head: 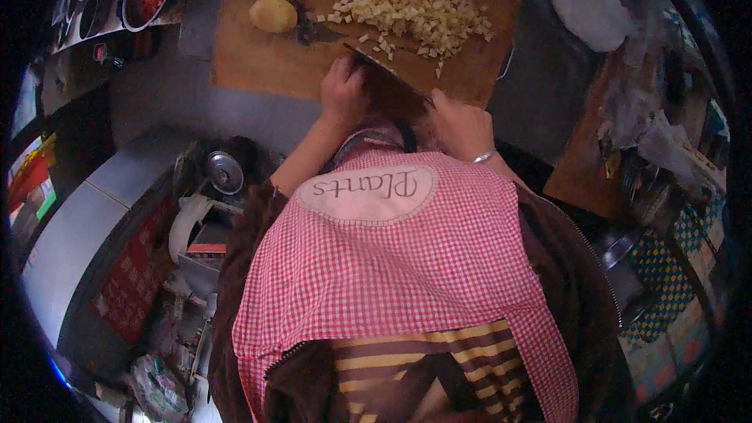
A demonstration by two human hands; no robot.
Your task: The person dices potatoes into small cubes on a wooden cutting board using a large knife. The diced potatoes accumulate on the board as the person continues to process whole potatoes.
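Note:
A wooden cutting board [264, 67] lies before me with a heap of pale diced pieces, seemingly potato [417, 9], at its upper right. One whole peeled potato [273, 14] rests on the board's left side. My right hand [461, 123], with a bracelet at the wrist, grips a knife [388, 67] whose blade slants up and left over the board. Close to the blade's far end, at the board's near edge, is my left hand [343, 85] with its fingers curled; whether it holds anything is hidden.
At the upper left a bowl [125, 12] holds red food. White plastic bags [587, 0] lie right of the board. Further right is another wooden board [578, 170] with plastic on it. A round metal lid [224, 171] is at the left, below the counter's edge.

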